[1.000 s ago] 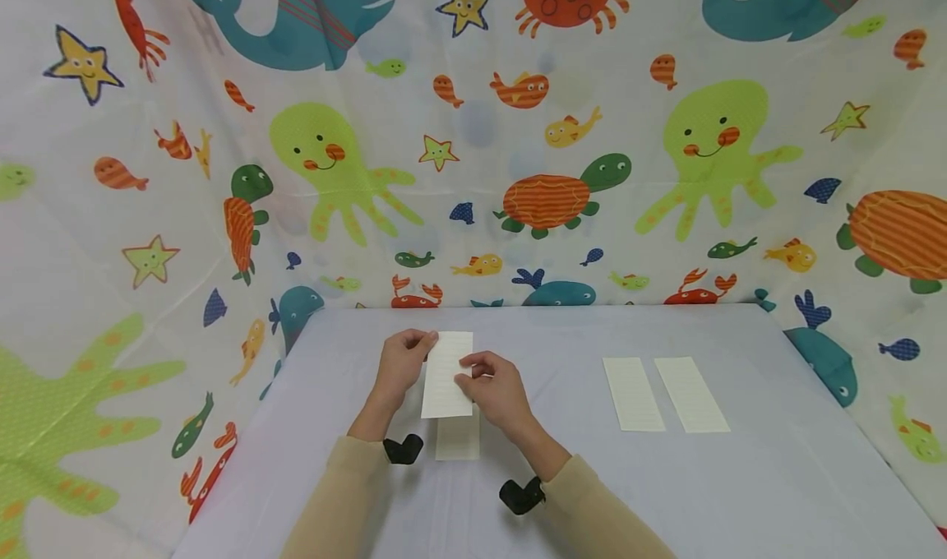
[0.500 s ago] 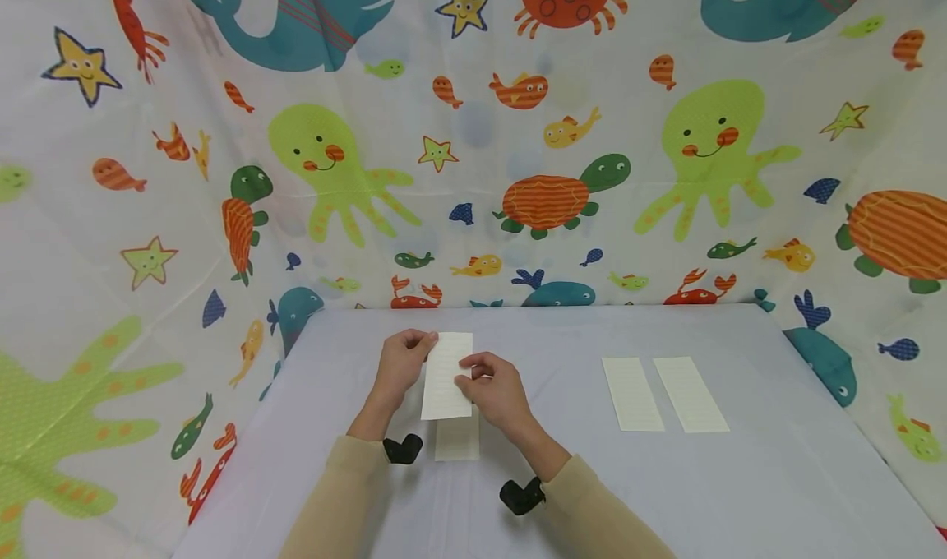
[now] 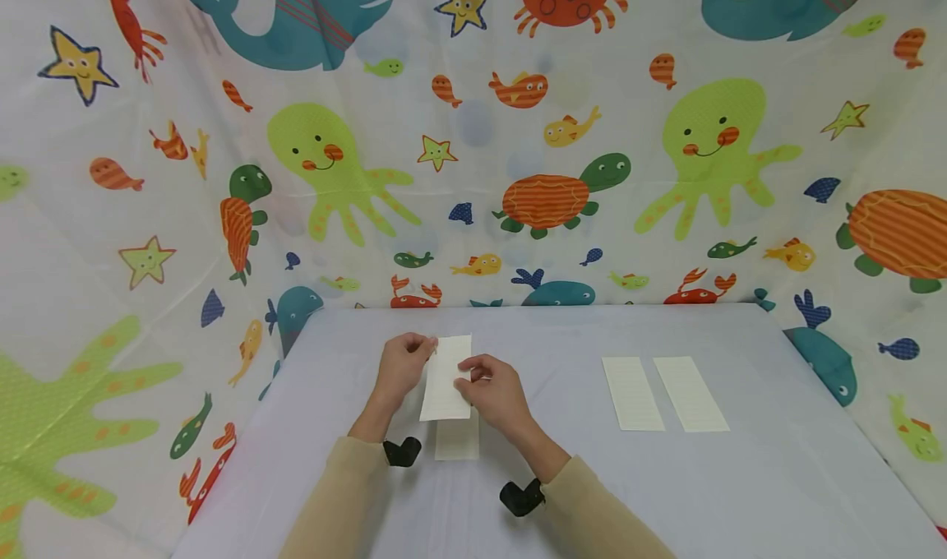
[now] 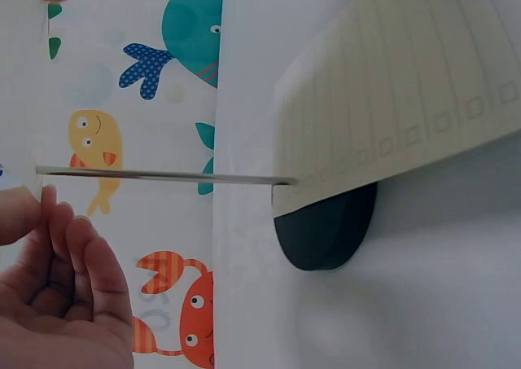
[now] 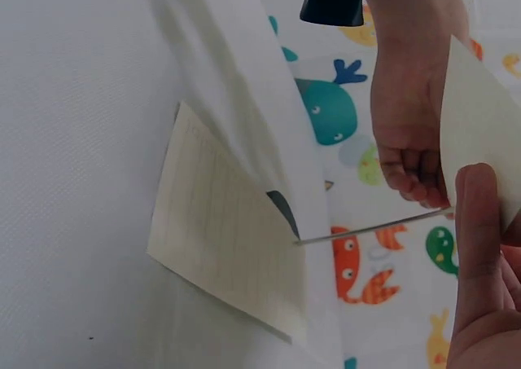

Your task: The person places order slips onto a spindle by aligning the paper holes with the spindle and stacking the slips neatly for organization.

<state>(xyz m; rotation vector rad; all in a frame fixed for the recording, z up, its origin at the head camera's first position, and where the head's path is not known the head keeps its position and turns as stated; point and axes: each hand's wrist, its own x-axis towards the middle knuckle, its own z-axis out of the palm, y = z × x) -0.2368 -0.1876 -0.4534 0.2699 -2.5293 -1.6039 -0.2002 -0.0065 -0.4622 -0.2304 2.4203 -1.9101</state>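
Both hands hold a pale lined paper slip above the table. My left hand pinches its upper left edge. At its right edge, my right hand pinches it between thumb and fingers. Below stands a thin spike on a dark rounded base. Its tip is right at the held slip's underside, beside the fingertips in the right wrist view. A second lined slip lies tilted over the base, the spike rising from it. In the head view, the held slip hides the spike.
Two more lined slips lie side by side at the right on the white-covered table. A curtain printed with sea animals hangs behind and at both sides. Black wrist cameras sit on both wrists.
Both hands and the held slip have come down very slightly. The grips look the same, and the slips on the right have not moved.
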